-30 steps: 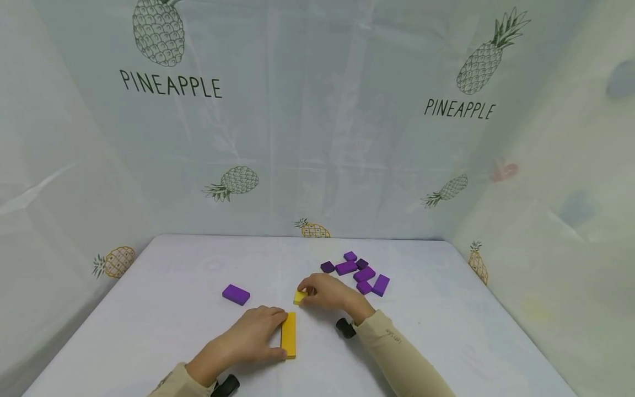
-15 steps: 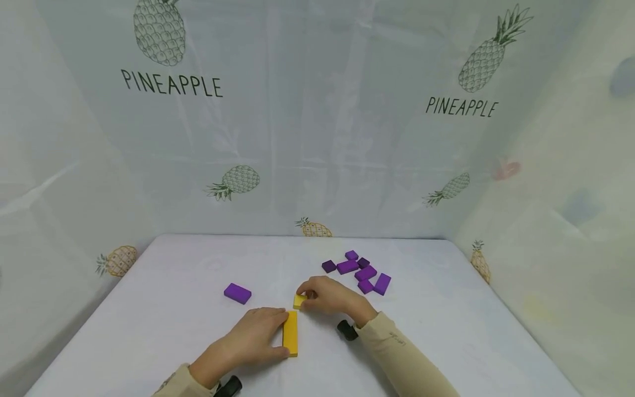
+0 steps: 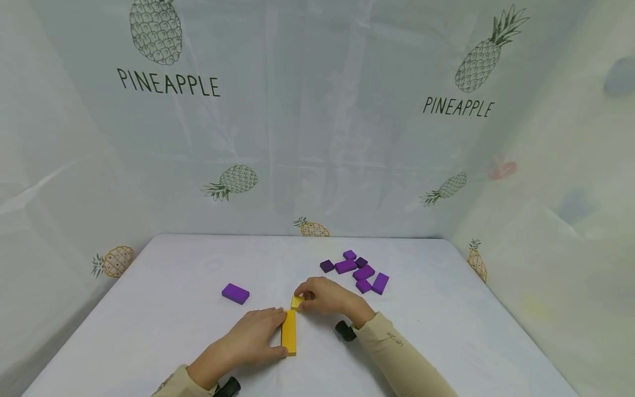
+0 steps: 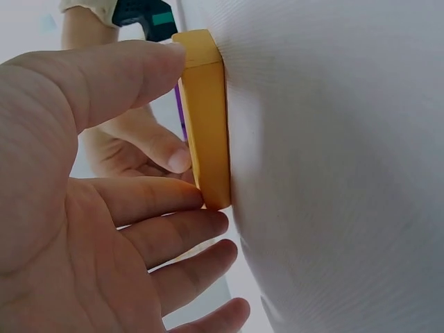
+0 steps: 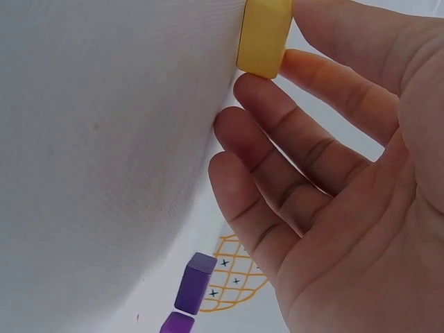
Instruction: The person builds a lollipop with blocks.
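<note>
In the head view a long orange-yellow block [image 3: 289, 333] lies on the white table, its length running away from me. My left hand [image 3: 250, 337] holds it by its two ends, thumb at the near end and index finger at the far end; the left wrist view shows the same block [image 4: 207, 125] in that grip. Just beyond its far end sits a smaller yellow block [image 3: 297, 302]. My right hand [image 3: 324, 296] pinches this one between thumb and index finger, and the right wrist view shows the small block [image 5: 265, 38] at the fingertips, close on the table.
A lone purple block [image 3: 235, 294] lies to the left, beyond my left hand. Several purple blocks [image 3: 364, 273] are scattered at the back right, past my right hand. A pineapple-print curtain [image 3: 317, 138] stands behind the table [image 3: 188, 259] and along its sides.
My right hand has brought the small yellow block slightly nearer, closing the gap to the far end of the long block. The left hand keeps its grip, almost unmoved.
</note>
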The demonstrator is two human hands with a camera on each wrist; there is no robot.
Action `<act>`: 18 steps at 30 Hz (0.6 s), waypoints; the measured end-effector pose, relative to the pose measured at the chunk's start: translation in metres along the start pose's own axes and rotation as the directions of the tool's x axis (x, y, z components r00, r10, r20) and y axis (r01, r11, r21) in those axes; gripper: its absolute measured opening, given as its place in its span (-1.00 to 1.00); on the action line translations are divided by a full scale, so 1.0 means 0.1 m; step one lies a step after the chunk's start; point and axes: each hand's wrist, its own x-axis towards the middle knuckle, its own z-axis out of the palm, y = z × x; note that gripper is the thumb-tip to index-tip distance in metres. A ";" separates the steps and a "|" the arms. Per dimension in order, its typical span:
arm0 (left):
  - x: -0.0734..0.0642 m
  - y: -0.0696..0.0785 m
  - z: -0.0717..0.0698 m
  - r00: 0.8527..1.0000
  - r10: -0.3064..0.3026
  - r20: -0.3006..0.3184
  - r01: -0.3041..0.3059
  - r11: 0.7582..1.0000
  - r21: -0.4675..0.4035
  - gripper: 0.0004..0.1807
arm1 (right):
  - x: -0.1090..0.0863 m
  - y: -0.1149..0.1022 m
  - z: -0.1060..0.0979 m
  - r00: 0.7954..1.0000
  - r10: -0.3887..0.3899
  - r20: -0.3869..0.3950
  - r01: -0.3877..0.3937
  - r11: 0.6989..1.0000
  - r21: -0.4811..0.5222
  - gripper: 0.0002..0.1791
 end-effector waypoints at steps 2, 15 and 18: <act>0.00 0.00 0.00 1.000 -0.003 0.006 0.003 1.000 -0.011 -0.17 | 0.00 0.00 0.00 1.000 -0.004 0.001 0.004 1.000 0.002 -0.69; 0.00 0.00 0.00 1.000 0.005 0.001 -0.005 1.000 -0.028 -0.17 | 0.00 -0.02 0.00 1.000 -0.020 0.003 0.020 1.000 0.023 -0.69; 0.00 0.00 0.00 1.000 0.006 -0.002 -0.006 1.000 -0.024 -0.16 | 0.00 -0.02 0.00 1.000 -0.020 0.007 0.020 0.999 0.027 -0.70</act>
